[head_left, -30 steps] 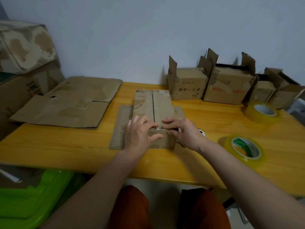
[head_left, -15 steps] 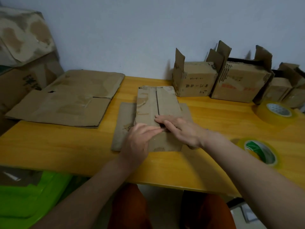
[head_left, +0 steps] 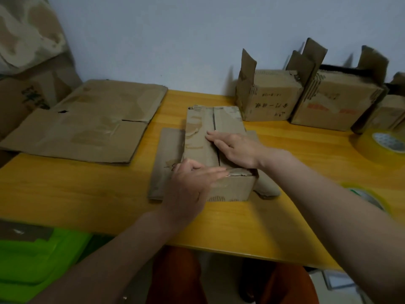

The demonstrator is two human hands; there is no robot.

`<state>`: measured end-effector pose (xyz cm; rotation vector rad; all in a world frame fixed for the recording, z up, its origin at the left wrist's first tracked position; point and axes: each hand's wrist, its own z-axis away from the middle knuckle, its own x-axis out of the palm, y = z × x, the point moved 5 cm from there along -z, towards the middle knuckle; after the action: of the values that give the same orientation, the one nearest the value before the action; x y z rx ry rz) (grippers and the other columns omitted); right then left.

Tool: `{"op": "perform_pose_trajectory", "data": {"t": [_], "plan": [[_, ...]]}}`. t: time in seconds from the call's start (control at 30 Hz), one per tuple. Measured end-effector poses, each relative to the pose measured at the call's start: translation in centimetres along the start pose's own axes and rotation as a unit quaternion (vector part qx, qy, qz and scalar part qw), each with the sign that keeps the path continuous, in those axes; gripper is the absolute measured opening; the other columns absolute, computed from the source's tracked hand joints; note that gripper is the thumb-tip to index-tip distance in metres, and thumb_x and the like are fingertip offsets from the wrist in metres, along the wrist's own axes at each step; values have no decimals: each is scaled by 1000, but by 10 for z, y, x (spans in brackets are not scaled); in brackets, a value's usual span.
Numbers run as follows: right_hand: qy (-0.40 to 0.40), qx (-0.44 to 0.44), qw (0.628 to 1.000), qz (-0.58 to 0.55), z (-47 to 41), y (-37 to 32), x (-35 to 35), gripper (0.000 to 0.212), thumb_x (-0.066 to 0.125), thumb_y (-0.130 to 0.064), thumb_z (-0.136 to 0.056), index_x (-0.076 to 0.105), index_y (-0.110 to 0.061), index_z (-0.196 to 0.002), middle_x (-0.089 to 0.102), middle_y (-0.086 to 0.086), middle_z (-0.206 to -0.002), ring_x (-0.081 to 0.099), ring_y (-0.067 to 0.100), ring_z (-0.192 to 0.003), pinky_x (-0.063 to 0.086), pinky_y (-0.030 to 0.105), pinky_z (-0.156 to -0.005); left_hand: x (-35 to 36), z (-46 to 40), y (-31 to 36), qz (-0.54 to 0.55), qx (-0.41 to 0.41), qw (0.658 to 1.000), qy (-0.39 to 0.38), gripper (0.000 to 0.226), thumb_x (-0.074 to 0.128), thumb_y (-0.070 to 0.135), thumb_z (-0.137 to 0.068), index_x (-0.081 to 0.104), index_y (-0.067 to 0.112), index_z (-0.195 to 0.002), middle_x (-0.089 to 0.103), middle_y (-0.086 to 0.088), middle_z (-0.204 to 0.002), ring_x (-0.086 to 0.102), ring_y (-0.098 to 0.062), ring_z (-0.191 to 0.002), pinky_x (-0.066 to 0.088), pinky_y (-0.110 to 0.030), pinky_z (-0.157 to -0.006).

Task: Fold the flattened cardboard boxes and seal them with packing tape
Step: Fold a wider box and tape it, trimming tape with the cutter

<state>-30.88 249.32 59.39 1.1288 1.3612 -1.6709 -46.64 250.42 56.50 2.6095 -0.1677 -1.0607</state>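
We have the box mid-frame on the table; right hand flat, pressing the flaps; left hand flat on the near edge, gripping nothing; cardboard looks light, springy; hold along the seam.

single head-worn wide-angle view, looking forward and down, close over near edge of yellow wooden desk, facing pale wall

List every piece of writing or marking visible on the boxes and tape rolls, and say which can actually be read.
Nothing can be quoted with confidence.
Left open box: dark handwritten characters on its front, too blurred to read.
Middle open box: red print, too smeared to read.
Large box at far left: dark printed characters, blurred.
Box under the hands: stripe marks only, no text.
Tape rolls: no readable label.
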Motion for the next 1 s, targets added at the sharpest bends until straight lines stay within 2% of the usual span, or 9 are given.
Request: {"op": "perform_pose_trajectory", "data": {"t": [0.13, 0.4, 0.5, 0.57, 0.67, 0.77, 0.87, 0.93, 1.0], "plan": [[-5, 7, 996, 91, -34, 9, 0, 50, 24, -31, -105, 21, -16, -152, 15, 0, -160, 13, 13, -147, 8, 22, -114, -1, 2, 1, -6, 8, 1000, 6, 38, 46, 9, -90, 71, 20, -117, 69, 11, -117, 50, -15, -87, 39, -33, -72], [-6, 26, 984, 176, -93, 25, 0, 64, 11, -48, -102, 1, -10, -153, -7, 6, -161, -5, 17, -148, -2, 33, -120, 1, 1, -1, -2, 19, 1000, 15, 39, 52, 0, -87, 69, 17, -118, 67, 9, -120, 51, -15, -95, 33, -29, -75], [36, 33, 985, 165, -107, 24, -7, 63, 16, -47, -102, 17, -6, -151, 19, 14, -157, 16, 26, -144, 12, 37, -117, 2, 3, -2, -1, 20, 1000, 21, 36, 57, 1, -87, 70, 17, -117, 67, 10, -120, 52, -15, -94, 39, -35, -74], [71, 34, 984, 163, -119, 23, -13, 54, 23, -45, -102, 38, -7, -137, 41, 17, -140, 34, 30, -131, 26, 39, -107, 4, 4, -2, -5, 22, 999, 23, 30, 63, 11, -88, 70, 19, -116, 67, 11, -121, 55, -15, -93, 41, -37, -75], [84, 48, 985, 141, -134, 27, -18, 47, 25, -47, -101, 50, -10, -116, 55, 16, -122, 49, 33, -112, 35, 39, -88, 6, 4, -3, -7, 18, 999, 46, 28, 69, 16, -87, 69, 24, -115, 67, 14, -119, 58, -15, -89, 42, -38, -71], [79, 65, 985, 136, -143, 32, -21, 51, 21, -51, -101, 53, -13, -108, 60, 14, -115, 54, 32, -104, 33, 35, -75, 7, 4, -2, -26, 27, 998, 58, 28, 64, 19, -93, 60, 27, -120, 67, 15, -119, 60, -15, -84, 43, -36, -68], [65, 75, 978, 182, -147, 32, -25, 60, 16, -55, -100, 59, -13, -104, 62, 13, -115, 55, 31, -106, 33, 34, -74, 8, 4, -1, -55, 27, 996, 57, 32, 62, 21, -93, 57, 26, -124, 65, 15, -122, 56, -13, -86, 43, -34, -69], [53, 78, 980, 178, -146, 30, -24, 62, 16, -59, -98, 57, -14, -107, 61, 12, -118, 54, 31, -110, 34, 35, -77, 9, 4, 1, -74, 23, 996, 53, 34, 63, 20, -92, 57, 26, -125, 64, 16, -123, 54, -13, -87, 41, -32, -70], [37, 65, 984, 160, -136, 30, -19, 63, 16, -61, -97, 49, -14, -124, 52, 14, -134, 46, 31, -123, 34, 39, -92, 11, 3, 2, -89, 15, 995, 41, 34, 60, 20, -92, 56, 27, -125, 64, 17, -123, 52, -14, -86, 39, -30, -71]]}}
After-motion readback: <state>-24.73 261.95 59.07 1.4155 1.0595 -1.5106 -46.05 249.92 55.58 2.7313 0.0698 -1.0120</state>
